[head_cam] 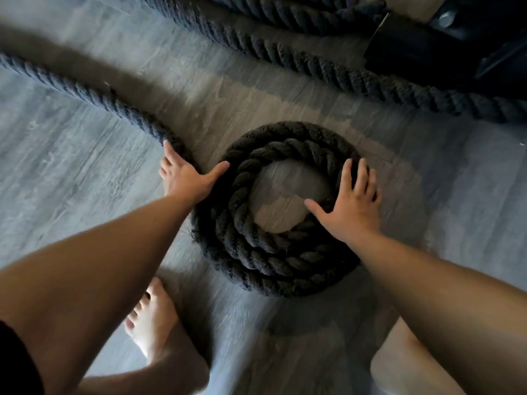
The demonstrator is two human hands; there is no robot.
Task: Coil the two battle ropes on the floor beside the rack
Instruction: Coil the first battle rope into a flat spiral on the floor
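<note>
Rope coil (271, 260) on grey floor (85, 172); left hand (185, 182), fingers straight, pressing its outer turn; right hand (352, 208) spread flat on top.

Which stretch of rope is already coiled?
The thick dark twisted rope ring under the right hand; the left rope stretch and upper-right rope stretch lie uncoiled.

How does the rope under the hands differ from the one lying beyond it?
The coiled rope is wound in rings; the far rope lies uncoiled. The left hand and right hand rest on the coiled rope; nothing touches the far rope. Both are thick, dark, twisted.
</note>
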